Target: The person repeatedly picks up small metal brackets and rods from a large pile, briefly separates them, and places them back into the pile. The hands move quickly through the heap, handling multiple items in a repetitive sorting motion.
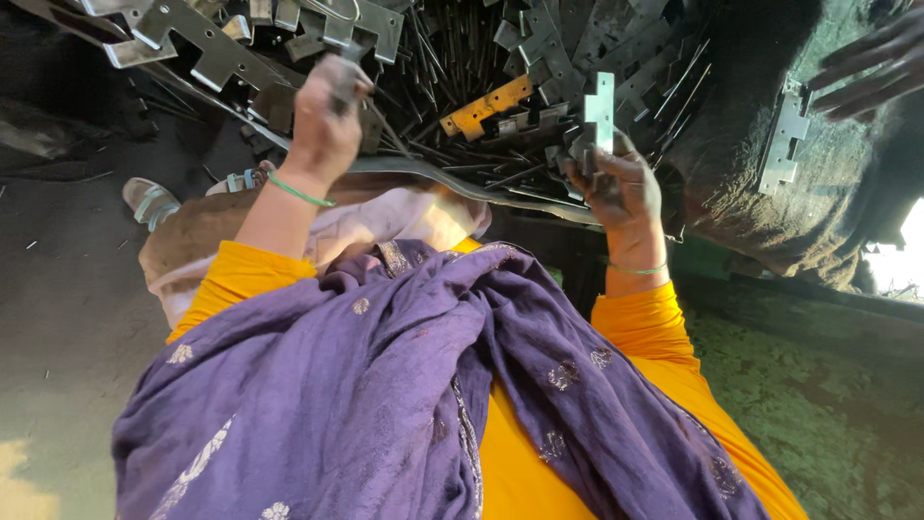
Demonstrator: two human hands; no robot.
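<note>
Steel bracket (pixel 600 111) is standing upright in her right hand (pixel 621 188), fingers grasping it, while her left hand (pixel 325 120) is clenching a dark rod (pixel 345 87) over the heap (pixel 500 67).

Both arms are reaching forward in orange sleeves, thin green bands circling the wrists. The left hand (pixel 327 116) is clenching into a raised fist, while the right hand (pixel 621 188) is curling its grimy fingers shut.

Head camera, steeply downward, close over lap
</note>
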